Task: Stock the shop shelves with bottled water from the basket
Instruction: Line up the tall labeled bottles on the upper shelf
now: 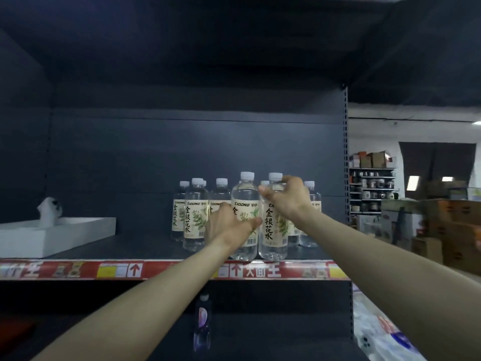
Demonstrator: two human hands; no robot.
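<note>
Two bare forearms (pixel 156 295) are stretching up to the shelf (pixel 117 247), where the left hand (pixel 229 225) is curling round the label of a front water bottle (pixel 246 194) and the right hand (pixel 285 195) is gripping the shoulder of the neighbouring bottle (pixel 273 230) just beside it. Both bottles are standing upright at the shelf's front edge, with more bottles (pixel 195 217) standing behind them and a white tray (pixel 65 235) sitting well apart at the left.

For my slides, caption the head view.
Left hand grips one clear white-capped plastic bottle, right hand its neighbour, on the dark shelf.
</note>
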